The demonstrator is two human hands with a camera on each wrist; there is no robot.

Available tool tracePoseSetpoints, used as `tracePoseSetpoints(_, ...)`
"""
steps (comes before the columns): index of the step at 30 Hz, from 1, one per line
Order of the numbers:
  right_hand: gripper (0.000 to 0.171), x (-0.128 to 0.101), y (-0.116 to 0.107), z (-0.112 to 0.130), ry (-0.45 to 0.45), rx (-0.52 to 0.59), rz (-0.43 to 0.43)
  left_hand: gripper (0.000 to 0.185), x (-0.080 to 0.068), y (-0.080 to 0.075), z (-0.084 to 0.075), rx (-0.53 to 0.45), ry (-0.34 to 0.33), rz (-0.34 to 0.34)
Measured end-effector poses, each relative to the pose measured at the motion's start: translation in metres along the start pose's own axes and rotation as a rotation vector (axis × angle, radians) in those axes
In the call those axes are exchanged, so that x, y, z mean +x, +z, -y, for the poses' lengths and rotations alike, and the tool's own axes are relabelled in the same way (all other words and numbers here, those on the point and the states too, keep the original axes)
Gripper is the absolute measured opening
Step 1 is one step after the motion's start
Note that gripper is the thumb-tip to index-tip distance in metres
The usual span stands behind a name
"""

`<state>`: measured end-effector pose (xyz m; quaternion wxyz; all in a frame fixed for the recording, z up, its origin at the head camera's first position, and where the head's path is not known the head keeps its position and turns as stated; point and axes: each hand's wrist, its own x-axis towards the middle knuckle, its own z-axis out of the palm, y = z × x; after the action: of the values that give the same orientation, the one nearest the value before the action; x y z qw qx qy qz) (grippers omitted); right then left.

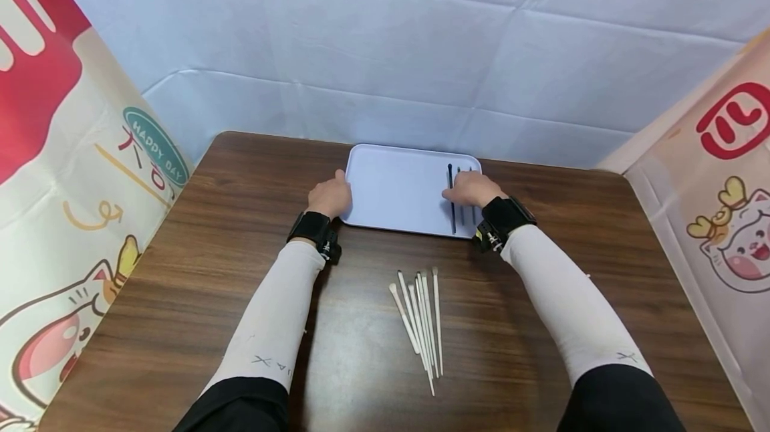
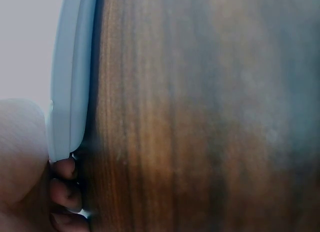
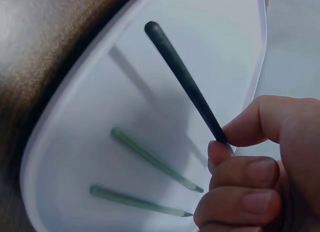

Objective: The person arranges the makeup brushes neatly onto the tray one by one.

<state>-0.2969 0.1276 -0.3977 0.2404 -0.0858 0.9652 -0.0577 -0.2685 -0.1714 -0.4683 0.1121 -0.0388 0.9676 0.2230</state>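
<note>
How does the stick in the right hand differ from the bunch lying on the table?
The held stick is black; the bunched sticks are mostly whitish. The held stick is single, pinched by the right hand over the tray; the bunched sticks lie on the table. All are long and slim.

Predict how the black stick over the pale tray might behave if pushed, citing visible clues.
The black stick is probably stiff: it runs straight beyond the right hand's grip. It looks slim, so likely light. Its rounded shaft may roll on the smooth-looking tray.
</note>
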Motion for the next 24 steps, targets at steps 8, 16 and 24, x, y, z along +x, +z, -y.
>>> tracePoseSetpoints(8, 0.037, 0.01, 0.002, -0.003, 0.007, 0.021, -0.006, 0.04, 0.0, 0.0, -0.001, 0.003, -0.003, -0.004)
tracePoseSetpoints(16, 0.034, 0.019, 0.003, -0.009, 0.029, 0.02, 0.008, 0.038, 0.0, 0.001, -0.003, 0.014, -0.002, 0.001)
tracePoseSetpoints(24, 0.037, 0.022, 0.005, -0.007, 0.023, 0.001, 0.014, 0.037, -0.001, 0.0, -0.004, 0.019, -0.001, 0.001)
